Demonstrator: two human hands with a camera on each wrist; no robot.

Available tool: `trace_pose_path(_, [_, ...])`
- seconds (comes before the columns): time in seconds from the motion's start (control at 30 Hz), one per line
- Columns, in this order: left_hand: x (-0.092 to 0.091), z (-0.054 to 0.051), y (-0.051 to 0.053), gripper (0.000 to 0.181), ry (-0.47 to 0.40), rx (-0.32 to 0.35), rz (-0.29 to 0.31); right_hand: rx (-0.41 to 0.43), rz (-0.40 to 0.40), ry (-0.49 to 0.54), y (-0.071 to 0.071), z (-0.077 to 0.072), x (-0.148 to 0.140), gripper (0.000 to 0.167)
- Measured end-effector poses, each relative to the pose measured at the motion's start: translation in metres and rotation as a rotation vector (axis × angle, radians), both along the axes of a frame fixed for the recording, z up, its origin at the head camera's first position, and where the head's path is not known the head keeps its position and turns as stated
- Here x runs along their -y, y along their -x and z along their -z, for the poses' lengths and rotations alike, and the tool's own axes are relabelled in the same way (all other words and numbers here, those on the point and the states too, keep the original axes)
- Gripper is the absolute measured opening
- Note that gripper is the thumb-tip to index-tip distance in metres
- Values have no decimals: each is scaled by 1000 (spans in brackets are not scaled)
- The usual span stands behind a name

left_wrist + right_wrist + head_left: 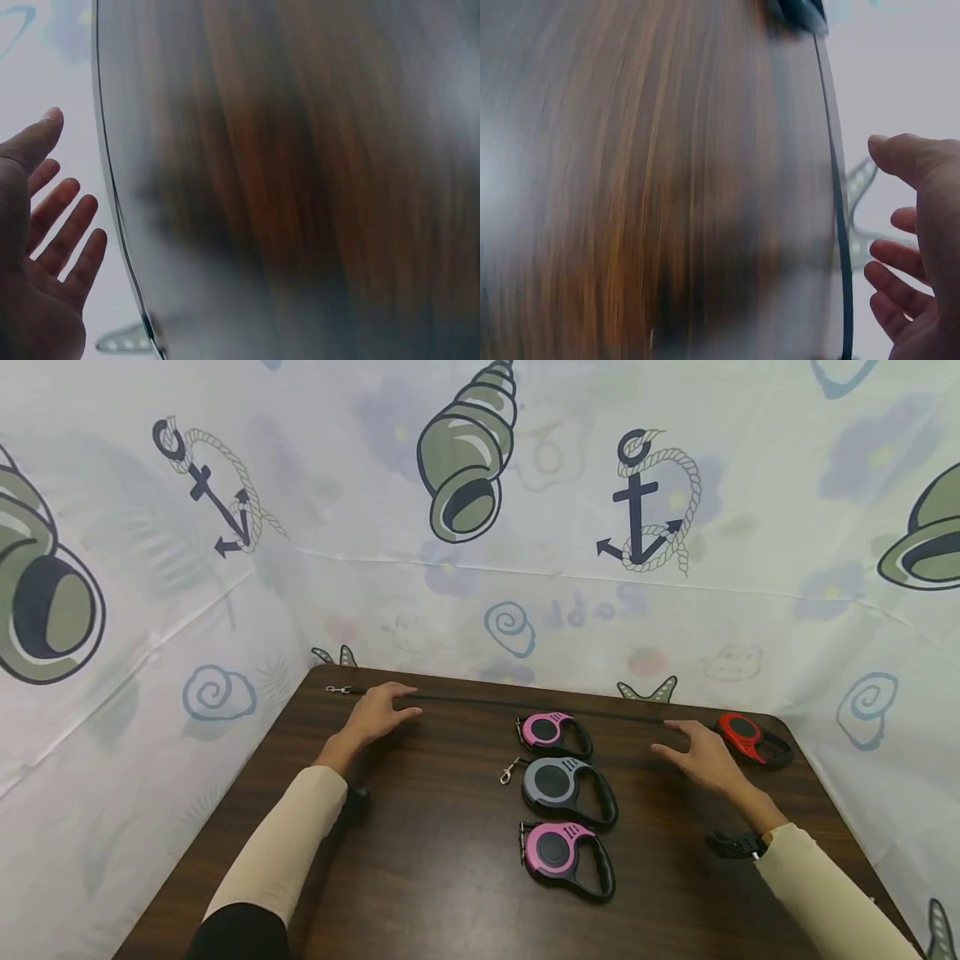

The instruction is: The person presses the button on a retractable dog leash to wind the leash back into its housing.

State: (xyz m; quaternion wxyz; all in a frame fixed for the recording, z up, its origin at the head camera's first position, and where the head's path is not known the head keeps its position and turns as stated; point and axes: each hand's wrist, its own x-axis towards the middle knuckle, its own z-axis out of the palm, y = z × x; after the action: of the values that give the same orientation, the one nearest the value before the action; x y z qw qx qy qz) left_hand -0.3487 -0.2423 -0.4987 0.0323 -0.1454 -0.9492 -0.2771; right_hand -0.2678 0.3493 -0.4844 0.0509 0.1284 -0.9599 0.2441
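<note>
The red leash (741, 732) lay near the far right corner of the surface (435, 877), its black lead (480, 702) drawn out along the far edge to a metal clip (338, 689) near the far left corner. The step in hand looked to be laying that lead out straight, and it seemed nearly done, for the line ran almost true. The left hand (375, 717) was near the clip, its grip spread with thumb and fingers well apart and nothing held; the right hand (707, 762) was just beside the red leash, its grip likewise loose and empty. Whether any fingertip brushed the lead could not be told, since the hands hid parts of it. An upper pink leash (544, 729), a grey leash (553, 781) and a lower pink leash (553, 850) formed a column near the middle, handles to the right. The next move probably called for a light pinch to true the lead, or for lifting both hands clear without dragging it.
</note>
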Motion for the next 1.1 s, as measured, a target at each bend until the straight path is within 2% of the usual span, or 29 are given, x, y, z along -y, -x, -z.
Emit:
trace_pose_path(0.27, [37, 3, 4, 57, 82, -1, -12, -33, 26, -78, -11, 0, -45, 69])
trace_pose_path(0.53, [62, -5, 5, 63, 113, 7, -19, -80, 84, -160, -17, -1, -81, 71])
trace_pose_path(0.7, [75, -9, 15, 67, 154, 29, 10, -72, 134, -182, -18, -2, -100, 74])
trace_pose_path(0.83, [85, -8, 21, 68, 180, 57, 16, -47, 147, -194, -16, 1, -114, 76])
trace_pose_path(1.1, [95, -1, 19, 61, 189, 31, -10, 8, 148, -226, -14, 8, -122, 80])
